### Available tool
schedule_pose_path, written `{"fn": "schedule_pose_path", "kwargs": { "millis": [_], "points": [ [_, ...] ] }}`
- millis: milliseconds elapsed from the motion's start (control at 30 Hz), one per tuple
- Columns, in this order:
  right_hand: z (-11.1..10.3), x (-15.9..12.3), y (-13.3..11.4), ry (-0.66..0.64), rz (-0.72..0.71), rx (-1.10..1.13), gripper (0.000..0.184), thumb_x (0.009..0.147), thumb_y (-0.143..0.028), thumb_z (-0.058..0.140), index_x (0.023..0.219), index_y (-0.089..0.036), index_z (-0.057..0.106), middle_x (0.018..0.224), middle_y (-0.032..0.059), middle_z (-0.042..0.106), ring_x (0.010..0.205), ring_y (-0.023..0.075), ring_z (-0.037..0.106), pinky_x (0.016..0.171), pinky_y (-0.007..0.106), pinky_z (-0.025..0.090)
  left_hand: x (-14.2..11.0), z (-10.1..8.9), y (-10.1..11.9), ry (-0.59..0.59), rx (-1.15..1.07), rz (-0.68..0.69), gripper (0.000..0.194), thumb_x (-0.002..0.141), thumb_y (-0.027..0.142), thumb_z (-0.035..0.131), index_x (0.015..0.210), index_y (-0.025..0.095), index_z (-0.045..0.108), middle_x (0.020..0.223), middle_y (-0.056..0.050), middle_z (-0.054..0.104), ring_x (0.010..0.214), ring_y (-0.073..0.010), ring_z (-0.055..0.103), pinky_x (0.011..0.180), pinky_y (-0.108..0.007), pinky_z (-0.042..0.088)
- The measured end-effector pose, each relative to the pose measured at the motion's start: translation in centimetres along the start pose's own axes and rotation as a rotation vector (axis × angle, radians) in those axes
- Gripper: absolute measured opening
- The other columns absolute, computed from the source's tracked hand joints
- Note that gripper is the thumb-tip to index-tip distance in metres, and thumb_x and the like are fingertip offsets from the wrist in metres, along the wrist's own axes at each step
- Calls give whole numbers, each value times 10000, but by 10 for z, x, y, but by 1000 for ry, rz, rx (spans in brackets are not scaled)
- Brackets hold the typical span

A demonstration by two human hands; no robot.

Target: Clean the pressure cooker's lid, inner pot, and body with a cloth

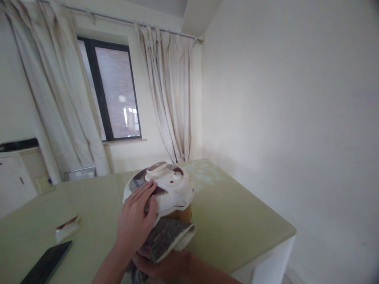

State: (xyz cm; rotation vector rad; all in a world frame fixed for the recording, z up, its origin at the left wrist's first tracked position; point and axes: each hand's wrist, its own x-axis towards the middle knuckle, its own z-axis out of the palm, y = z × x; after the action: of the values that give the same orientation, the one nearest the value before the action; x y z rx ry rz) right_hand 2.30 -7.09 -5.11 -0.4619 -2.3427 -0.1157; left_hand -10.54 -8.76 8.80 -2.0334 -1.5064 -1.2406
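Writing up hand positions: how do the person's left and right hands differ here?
The left hand lies spread on the appliance's white lid; the right hand is lower, at the gray cloth. The left hand's fingers show plainly, while the right hand's are partly hidden. Both hands are bare.

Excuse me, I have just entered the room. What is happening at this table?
A person has the left hand resting on the lid of a white-topped appliance, which looks like a rice cooker, on the green table. The right hand holds a grey cloth low at its near side. To the left lie a dark flat device and a small pale packet.
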Motion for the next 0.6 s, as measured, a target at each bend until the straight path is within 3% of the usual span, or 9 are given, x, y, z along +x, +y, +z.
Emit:
{"fn": "schedule_pose_path", "kwargs": {
  "millis": [67, 133, 233, 333, 400, 467, 533, 600],
  "points": [
    [-14, -17, 13, 3, -122, -10, 689, 907, -348, 707, 1573, -422, 548, 1458, -18, 703, 1231, 251, 747, 966, 319, 647, -1, 2, -1, 6, -4, 6, 455, 1036, 373, 457, 1367, 217, 729, 1456, -77, 717, 1374, -274, 655, 1221, -494, 492],
    [-30, -44, 27, 14, -119, -50, 713, 914, -371, 732, 1592, -433, 521, 1468, 5, 700, 1255, 270, 733, 985, 341, 636, -3, 3, -2, 18, -6, 9, 453, 1041, 374, 460, 1378, 219, 720, 1458, -78, 715, 1377, -280, 650, 1217, -507, 492],
    [-44, -88, 47, 51, 96, -110, 668, 871, -511, 778, 1510, -505, 587, 1474, 10, 700, 1302, 322, 699, 1085, 444, 577, -5, 6, -2, 38, -4, 19, 446, 1041, 372, 470, 1380, 216, 715, 1456, -77, 717, 1374, -291, 649, 1214, -523, 488],
    [-35, -114, 59, 212, 363, -34, 744, 816, -585, 784, 1516, -406, 608, 1596, 112, 582, 1451, 444, 559, 1163, 622, 488, -5, 7, -1, 54, 3, 33, 435, 1036, 365, 478, 1365, 216, 721, 1451, -75, 721, 1366, -292, 654, 1222, -516, 477],
    [-23, -116, 65, 360, 534, 114, 849, 844, -604, 738, 1611, -318, 512, 1652, 175, 499, 1513, 452, 484, 1185, 646, 462, -6, 7, 1, 62, 12, 36, 430, 1032, 356, 483, 1355, 212, 726, 1445, -76, 724, 1354, -292, 662, 1227, -515, 472],
    [-18, -103, 77, 471, 738, 292, 834, 929, -645, 626, 1659, -286, 440, 1614, 188, 539, 1505, 403, 511, 1196, 622, 463, -6, 7, 2, 67, 23, 40, 432, 1031, 352, 483, 1349, 195, 729, 1439, -85, 727, 1343, -296, 670, 1223, -523, 476],
    [-22, -79, 95, 524, 899, 455, 728, 1014, -676, 460, 1629, -287, 488, 1501, 171, 649, 1439, 359, 592, 1188, 603, 476, -6, 7, 4, 75, 35, 44, 437, 1035, 356, 474, 1339, 181, 734, 1432, -93, 731, 1336, -299, 674, 1208, -526, 491],
    [-33, -51, 118, 535, 905, 561, 707, 1055, -689, 326, 1562, -263, 574, 1390, 161, 724, 1342, 347, 671, 1134, 592, 522, -5, 6, 5, 84, 50, 50, 436, 1041, 360, 464, 1324, 177, 742, 1423, -96, 737, 1330, -298, 679, 1190, -515, 507]
  ]
}}
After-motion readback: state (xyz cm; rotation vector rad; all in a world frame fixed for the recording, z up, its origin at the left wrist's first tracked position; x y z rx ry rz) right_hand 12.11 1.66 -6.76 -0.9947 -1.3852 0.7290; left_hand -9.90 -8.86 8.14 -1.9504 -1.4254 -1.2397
